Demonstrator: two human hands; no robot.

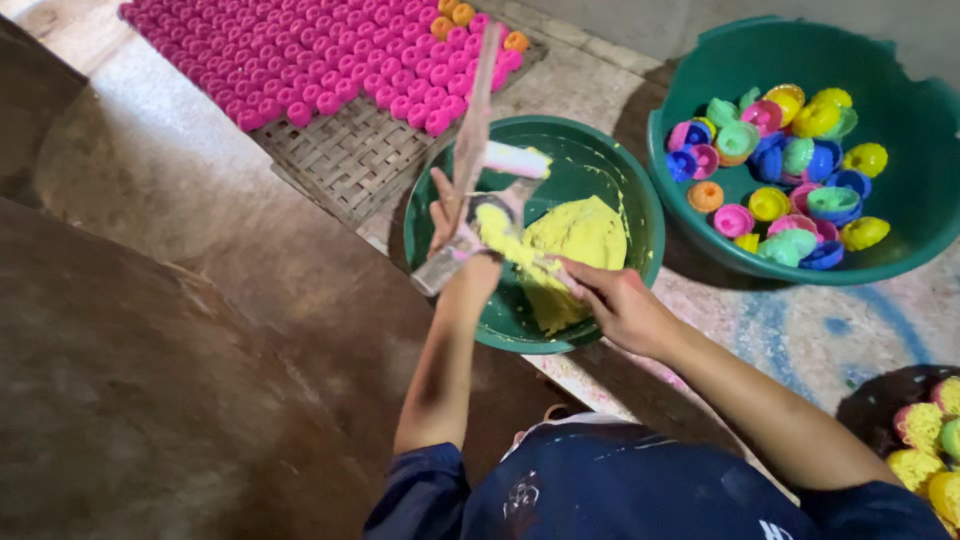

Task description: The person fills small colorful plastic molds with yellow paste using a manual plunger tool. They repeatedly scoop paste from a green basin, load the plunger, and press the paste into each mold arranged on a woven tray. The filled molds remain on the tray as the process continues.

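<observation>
Left hand fingers grip a mould; right hand fingers pinch yellow paste (green bowl beneath); a tub of moulds sits beyond the right fingers.

Yellow dough lies heaped in the green bowl; a flat stick stands tilted above its left rim.

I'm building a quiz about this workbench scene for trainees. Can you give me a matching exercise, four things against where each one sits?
Things:
1. rows of small pink moulded pieces
2. lump of yellow paste
3. heap of mixed-colour plastic moulds
4. person's right hand

Places:
A. in the large teal tub, right
B. at the near edge of the paste
C. on the woven bamboo tray, top left
D. in the round green basin, centre

Pairs: 1-C, 2-D, 3-A, 4-B
</observation>
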